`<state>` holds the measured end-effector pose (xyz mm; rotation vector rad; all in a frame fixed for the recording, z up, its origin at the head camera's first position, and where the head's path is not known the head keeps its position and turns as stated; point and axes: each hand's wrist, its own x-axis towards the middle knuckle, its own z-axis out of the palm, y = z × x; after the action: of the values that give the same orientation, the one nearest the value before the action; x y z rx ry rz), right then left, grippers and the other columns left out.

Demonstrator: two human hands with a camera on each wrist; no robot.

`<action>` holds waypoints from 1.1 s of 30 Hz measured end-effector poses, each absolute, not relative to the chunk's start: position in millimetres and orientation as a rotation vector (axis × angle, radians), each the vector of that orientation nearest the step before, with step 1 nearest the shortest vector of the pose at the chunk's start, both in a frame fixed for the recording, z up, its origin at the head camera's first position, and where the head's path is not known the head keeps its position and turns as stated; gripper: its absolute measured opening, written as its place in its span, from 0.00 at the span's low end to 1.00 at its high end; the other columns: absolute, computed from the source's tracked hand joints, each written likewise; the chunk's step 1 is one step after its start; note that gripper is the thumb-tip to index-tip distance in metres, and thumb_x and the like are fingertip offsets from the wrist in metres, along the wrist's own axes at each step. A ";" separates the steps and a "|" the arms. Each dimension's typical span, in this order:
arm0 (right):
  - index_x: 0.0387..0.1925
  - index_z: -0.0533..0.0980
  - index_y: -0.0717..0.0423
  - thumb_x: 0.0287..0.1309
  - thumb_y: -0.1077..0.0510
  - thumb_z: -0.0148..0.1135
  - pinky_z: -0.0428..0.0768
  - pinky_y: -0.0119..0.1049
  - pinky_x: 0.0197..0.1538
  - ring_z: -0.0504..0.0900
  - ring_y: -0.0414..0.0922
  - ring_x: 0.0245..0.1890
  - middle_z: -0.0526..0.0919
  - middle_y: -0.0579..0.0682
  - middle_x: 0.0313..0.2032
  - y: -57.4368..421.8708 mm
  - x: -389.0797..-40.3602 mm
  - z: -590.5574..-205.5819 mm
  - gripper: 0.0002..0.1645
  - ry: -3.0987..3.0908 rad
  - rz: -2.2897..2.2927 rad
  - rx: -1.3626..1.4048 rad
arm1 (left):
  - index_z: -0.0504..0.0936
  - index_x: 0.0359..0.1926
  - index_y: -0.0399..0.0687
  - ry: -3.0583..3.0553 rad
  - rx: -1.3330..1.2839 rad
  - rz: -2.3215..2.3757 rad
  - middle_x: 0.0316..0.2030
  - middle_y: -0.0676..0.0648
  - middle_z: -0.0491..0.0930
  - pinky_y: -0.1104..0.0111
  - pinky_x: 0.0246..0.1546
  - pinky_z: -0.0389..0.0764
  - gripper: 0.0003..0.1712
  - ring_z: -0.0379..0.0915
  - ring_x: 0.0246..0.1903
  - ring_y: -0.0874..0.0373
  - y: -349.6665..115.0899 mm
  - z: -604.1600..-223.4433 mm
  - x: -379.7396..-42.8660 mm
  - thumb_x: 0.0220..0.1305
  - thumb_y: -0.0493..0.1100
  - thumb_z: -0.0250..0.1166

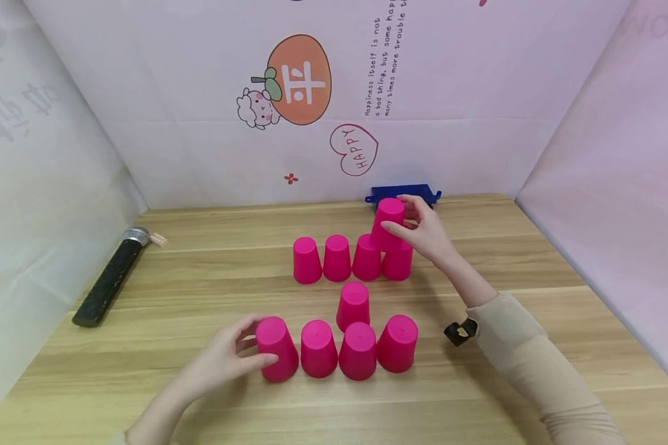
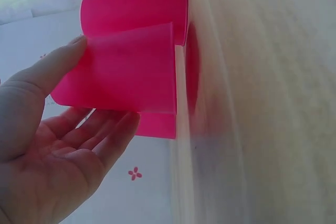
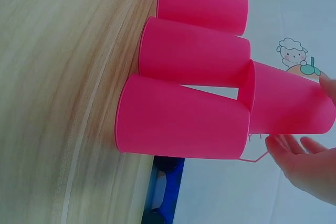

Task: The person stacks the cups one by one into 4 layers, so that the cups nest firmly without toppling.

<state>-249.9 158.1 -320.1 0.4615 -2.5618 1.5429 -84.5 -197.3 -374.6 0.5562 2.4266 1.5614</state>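
Several pink cups stand upside down on the wooden table in a back row and a front row. A single pink cup stands between the rows. My left hand holds the front row's leftmost cup, thumb on the near side and fingers behind. Up at the back right, my right hand grips a pink cup between thumb and fingers. That cup's rim sits on the tops of the two rightmost back-row cups, bridging them.
A black microphone lies at the left beside a small checked piece. Behind the right hand, a blue object stands against the back wall. Near the right sleeve is a small black item. Printed white sheets enclose the table.
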 end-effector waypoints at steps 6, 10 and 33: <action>0.69 0.51 0.60 0.56 0.54 0.65 0.63 0.52 0.69 0.65 0.57 0.65 0.64 0.62 0.64 161.9 -241.7 -316.0 0.46 -2.550 1.639 0.435 | 0.72 0.57 0.43 2.541 0.492 1.623 0.49 0.44 0.79 0.65 0.53 0.78 0.32 0.77 0.48 0.65 -196.1 -366.3 -92.7 0.51 0.45 0.72; 0.70 0.46 0.60 0.57 0.55 0.64 0.60 0.51 0.70 0.62 0.57 0.67 0.60 0.61 0.66 168.0 -232.4 -313.7 0.49 -2.517 1.700 0.424 | 0.73 0.55 0.45 2.608 0.479 1.677 0.47 0.45 0.80 0.65 0.52 0.79 0.30 0.78 0.47 0.63 -194.0 -358.4 -101.1 0.51 0.43 0.73; 0.66 0.55 0.64 0.67 0.62 0.48 0.73 0.54 0.58 0.68 0.64 0.62 0.67 0.67 0.62 203.0 -138.9 -328.2 0.29 -2.863 1.380 0.850 | 0.71 0.58 0.52 2.771 0.352 1.738 0.51 0.47 0.76 0.58 0.54 0.79 0.33 0.75 0.51 0.52 -165.6 -307.4 -187.7 0.52 0.52 0.72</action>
<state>-138.9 203.0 -328.2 0.8503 -2.8628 1.3803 -187.7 -165.6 -307.4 0.3518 2.7706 1.7384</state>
